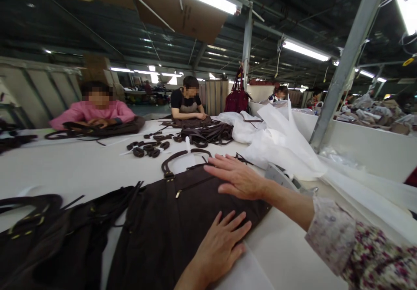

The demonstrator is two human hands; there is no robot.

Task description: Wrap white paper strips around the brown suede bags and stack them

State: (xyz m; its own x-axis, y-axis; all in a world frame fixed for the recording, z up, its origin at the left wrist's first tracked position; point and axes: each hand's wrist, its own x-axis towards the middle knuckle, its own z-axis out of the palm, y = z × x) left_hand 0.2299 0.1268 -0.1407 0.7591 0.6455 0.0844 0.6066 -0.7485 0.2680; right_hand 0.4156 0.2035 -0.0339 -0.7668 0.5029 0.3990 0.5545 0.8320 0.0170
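One handle (165,166) and a zip pull (178,193) are already on the dark bag (189,209), which lies flat; we judge smoothing to be in hand, and cannot tell what work remains. It stretches beneath our left hand (222,246), spread open against its side, and leftward from there; our right hand (243,180), also open and grasping nothing, is over its upper part, contact unclear. Another bag (73,238) lies left of both hands, dark straps (210,134) beyond them.

The bag (172,220) is matt cloth, its zip-pull (178,193) shiny metal
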